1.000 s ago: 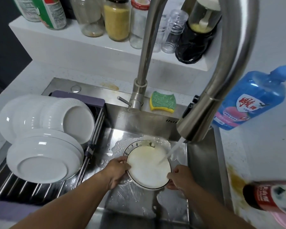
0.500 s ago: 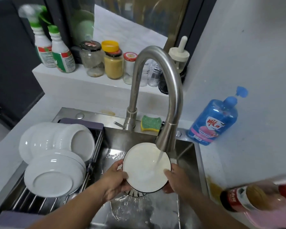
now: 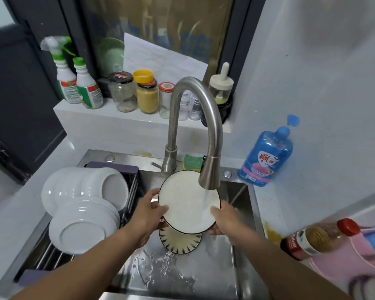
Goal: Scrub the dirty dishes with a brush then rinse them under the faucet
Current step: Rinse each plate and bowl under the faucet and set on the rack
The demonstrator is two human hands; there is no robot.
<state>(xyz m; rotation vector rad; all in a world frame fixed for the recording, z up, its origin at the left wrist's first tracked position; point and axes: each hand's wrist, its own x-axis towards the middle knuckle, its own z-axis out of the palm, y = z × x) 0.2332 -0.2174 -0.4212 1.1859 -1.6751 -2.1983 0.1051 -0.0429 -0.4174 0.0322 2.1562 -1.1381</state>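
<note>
Gripping plate (image 3: 182, 198) w/ left hand (image 3: 147, 213) & right hand (image 3: 225, 219) at opposite rims, tilted under running faucet (image 3: 213, 137), over sink (image 3: 239, 194).

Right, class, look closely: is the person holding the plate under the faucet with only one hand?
No, the left hand and the right hand grip opposite edges of the plate under the faucet.

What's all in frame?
faucet: 1, steel, running
sink: 1, steel, centre
held plate: 1, white, dark rim, under faucet stream
patterned dish: 1, cream, black rays, in sink below it
white dishes: several, rack at left
sponge: 1, green-yellow, behind faucet
soap bottle: 1, blue, right counter
spray bottles: 2, white, green tops, ledge
jars: several, ledge
red-capped bottle: 1, lower right
left hand: grips held plate's left rim
right hand: grips its right rim
</note>
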